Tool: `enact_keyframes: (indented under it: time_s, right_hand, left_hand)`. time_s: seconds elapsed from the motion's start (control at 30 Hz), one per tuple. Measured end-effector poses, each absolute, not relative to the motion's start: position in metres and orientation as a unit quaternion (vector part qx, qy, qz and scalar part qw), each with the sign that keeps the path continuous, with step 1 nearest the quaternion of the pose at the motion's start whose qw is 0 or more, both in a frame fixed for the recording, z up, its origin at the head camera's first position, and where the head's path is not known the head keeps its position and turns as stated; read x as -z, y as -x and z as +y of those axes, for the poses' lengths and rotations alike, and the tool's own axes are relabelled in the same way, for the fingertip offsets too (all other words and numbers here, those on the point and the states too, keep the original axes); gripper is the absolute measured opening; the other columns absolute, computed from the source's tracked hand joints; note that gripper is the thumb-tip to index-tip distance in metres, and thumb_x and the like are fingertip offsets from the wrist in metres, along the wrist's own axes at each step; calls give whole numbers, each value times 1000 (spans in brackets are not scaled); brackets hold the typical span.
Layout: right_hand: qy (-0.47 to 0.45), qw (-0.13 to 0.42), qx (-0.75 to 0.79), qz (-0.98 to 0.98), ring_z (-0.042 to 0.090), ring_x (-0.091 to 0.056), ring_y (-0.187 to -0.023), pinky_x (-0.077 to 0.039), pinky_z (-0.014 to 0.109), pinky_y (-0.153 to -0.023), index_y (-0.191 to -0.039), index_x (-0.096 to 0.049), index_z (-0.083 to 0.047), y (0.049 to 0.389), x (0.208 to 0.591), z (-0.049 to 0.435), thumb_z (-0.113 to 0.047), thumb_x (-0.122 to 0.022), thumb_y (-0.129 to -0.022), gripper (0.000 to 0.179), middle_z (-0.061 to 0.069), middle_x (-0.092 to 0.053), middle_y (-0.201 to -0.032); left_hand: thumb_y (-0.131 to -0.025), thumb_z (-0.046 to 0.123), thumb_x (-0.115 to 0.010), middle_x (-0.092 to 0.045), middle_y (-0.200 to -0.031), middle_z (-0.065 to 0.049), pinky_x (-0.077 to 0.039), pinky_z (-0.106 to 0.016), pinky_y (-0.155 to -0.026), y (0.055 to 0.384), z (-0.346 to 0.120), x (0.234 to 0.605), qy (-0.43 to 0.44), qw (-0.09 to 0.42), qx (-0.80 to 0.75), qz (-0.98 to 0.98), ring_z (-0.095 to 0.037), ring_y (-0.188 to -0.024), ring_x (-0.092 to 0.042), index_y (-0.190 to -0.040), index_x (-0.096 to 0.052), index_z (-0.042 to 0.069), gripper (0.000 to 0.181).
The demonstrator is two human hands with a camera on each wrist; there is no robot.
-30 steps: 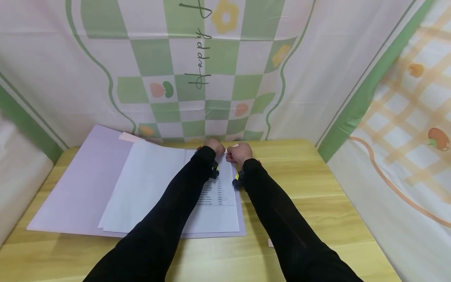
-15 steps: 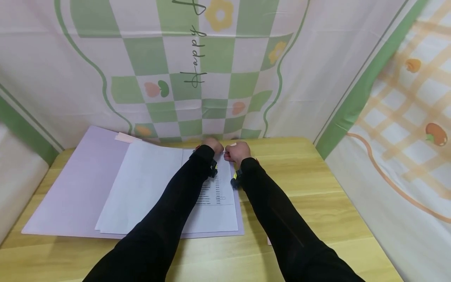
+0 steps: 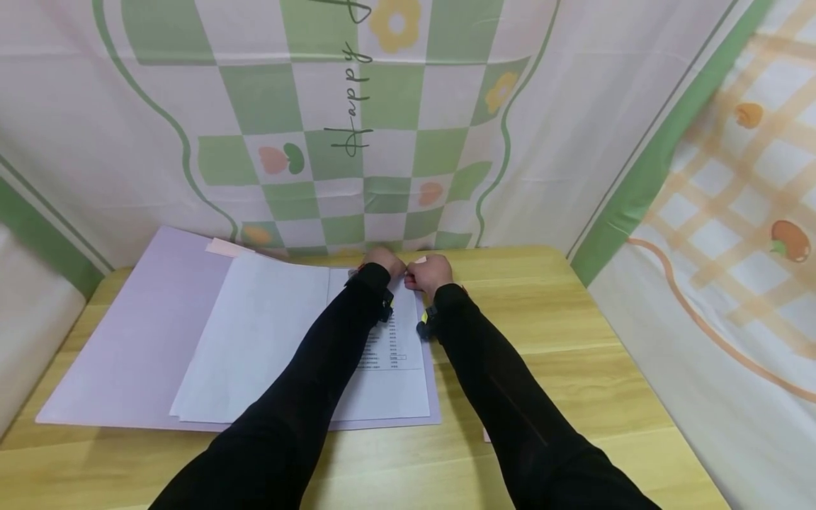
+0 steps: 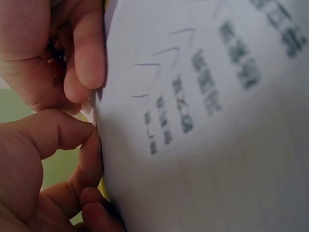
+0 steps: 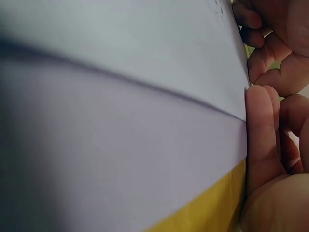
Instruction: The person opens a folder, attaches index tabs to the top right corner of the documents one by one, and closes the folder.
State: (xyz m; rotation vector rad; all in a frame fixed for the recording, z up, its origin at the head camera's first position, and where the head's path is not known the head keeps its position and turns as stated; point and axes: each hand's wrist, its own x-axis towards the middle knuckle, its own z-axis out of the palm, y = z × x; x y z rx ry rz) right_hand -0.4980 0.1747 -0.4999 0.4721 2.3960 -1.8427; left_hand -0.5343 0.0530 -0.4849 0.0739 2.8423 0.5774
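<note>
A purple folder (image 3: 140, 340) lies spread open on the table, holding a stack of paper with a blank page (image 3: 268, 333) turned to the left. The printed sheet (image 3: 395, 397) lies on its right half. At that sheet's top right corner, my left hand (image 3: 387, 262) and right hand (image 3: 430, 275) meet. Left thumb and index finger (image 4: 91, 154) pinch at the paper's edge in the left wrist view. Between the two hands shows a small pale strip (image 4: 89, 111), which the right fingertips hold too; I cannot tell what it is. Right fingers (image 5: 260, 130) lie along the edge.
A pink strip (image 3: 228, 248) sticks out at the top of the turned pages. Another small pink piece (image 3: 487, 435) peeks out beside the right sleeve. The wooden table (image 3: 529, 319) reaches back to a patterned curtain (image 3: 382, 106).
The head view has shifted slightly, moving the scene a little left. Both hands stay together at the sheet's top corner with hardly any movement.
</note>
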Motion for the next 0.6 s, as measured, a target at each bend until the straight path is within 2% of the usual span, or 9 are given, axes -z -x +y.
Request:
enact_keyframes:
  time_s: [0.1,0.27,0.43,0.6]
  right_hand:
    - [-162,44,588,791,16,-69,-58,-57,29,-59,-122,-57,5,502,500,174,-5,-64,-92,33,15,-70,-80]
    - [-167,52,578,797,17,-69,-57,-57,30,-59,-123,-56,4,509,503,173,-5,-65,-92,34,15,-70,-79]
    - [-164,51,559,811,15,-67,-52,-56,29,-56,-107,-62,5,516,508,174,-5,-65,-89,21,13,-69,-70]
    - [-166,48,522,835,14,-64,-45,-54,27,-51,-89,-67,6,519,508,174,-5,-69,-85,12,10,-67,-61]
  left_hand:
    - [-88,32,-61,-66,-118,-13,-46,-32,-90,527,52,482,-22,105,-206,973,-26,-105,-60,-107,-70,-2,40]
    - [-89,32,-61,-65,-117,-10,-45,-38,-90,520,50,475,-1,115,-218,969,-25,-103,-59,-105,-70,1,36]
    - [-92,32,-59,-63,-122,-10,-44,-39,-93,524,52,476,2,138,-204,969,-25,-107,-57,-111,-68,1,38]
    - [-92,31,-58,-61,-125,-11,-39,-52,-98,519,53,472,10,143,-223,964,-28,-111,-55,-114,-67,0,39]
